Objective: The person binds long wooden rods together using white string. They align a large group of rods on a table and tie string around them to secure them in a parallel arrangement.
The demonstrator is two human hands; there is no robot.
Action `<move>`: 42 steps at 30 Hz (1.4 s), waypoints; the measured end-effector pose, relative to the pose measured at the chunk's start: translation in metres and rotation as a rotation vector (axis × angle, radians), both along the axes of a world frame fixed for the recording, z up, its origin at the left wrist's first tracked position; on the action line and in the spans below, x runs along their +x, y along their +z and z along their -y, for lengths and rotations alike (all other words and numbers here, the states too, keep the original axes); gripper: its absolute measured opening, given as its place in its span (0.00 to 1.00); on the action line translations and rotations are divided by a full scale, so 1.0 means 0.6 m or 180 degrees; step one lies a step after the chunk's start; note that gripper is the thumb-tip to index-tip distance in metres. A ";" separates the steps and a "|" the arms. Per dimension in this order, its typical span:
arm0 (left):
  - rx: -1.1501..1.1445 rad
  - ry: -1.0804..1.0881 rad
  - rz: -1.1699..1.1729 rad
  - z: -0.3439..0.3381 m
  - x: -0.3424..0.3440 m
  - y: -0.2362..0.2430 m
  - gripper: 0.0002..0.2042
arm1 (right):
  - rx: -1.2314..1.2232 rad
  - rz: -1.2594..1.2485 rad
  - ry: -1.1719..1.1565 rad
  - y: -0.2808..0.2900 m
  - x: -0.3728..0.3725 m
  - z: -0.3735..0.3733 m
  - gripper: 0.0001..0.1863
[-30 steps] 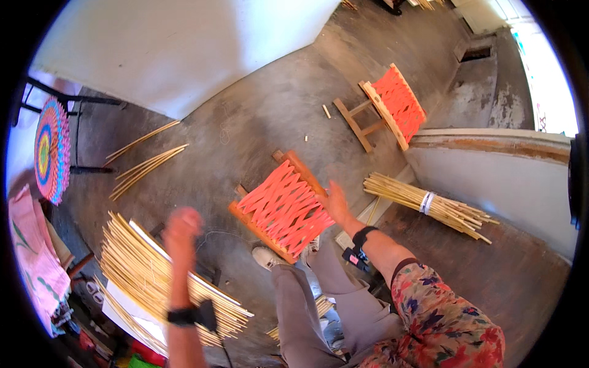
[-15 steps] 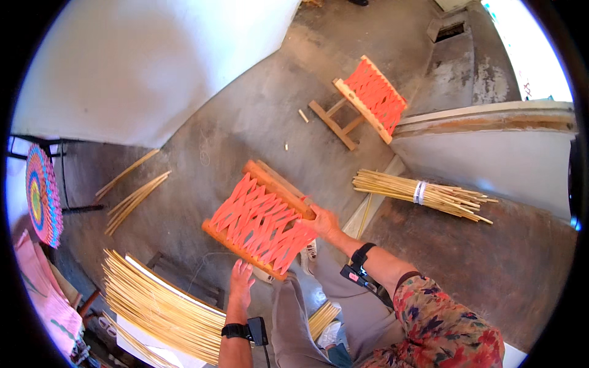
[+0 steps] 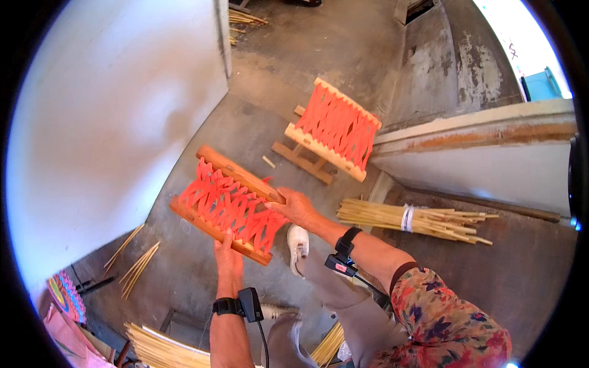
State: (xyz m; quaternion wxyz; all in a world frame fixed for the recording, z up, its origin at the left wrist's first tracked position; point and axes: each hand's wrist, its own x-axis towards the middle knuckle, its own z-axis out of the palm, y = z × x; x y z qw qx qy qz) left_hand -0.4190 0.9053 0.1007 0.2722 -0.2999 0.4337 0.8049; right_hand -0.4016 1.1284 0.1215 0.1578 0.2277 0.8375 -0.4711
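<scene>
A small wooden folding stool with a seat of crisscrossed red-orange straps is held up in front of me, tilted. My right hand is closed around the right end of its far reddish-brown rail. At the near rail, my left hand grips the underside with its thumb up on the wood; the other fingers are mostly hidden beneath. A second stool, lighter in wood with the same red strapping, stands on the floor just beyond, at the right.
A tied bundle of thin sticks lies on the right by a low wall. More sticks lie at the lower left, and a few loose ones on the floor. A white panel rises at left. A short wood piece lies ahead.
I have stepped forward, and the second stool now appears closer. My left hand, earlier with fingers spread beside the near rail, has taken hold of it. The right hand keeps its grip.
</scene>
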 end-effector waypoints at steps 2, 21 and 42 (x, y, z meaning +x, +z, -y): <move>-0.0062 -0.0083 -0.0095 -0.026 -0.046 -0.041 0.18 | -0.0114 -0.0206 -0.0058 -0.020 -0.035 -0.040 0.19; -0.1420 -0.1231 0.0045 0.009 -0.072 -0.062 0.22 | 0.3022 -0.0078 0.1863 -0.091 -0.058 -0.400 0.20; -0.1708 -0.1516 0.0156 0.353 0.543 0.143 0.11 | 0.1414 -0.0793 0.3050 0.332 0.151 -0.061 0.16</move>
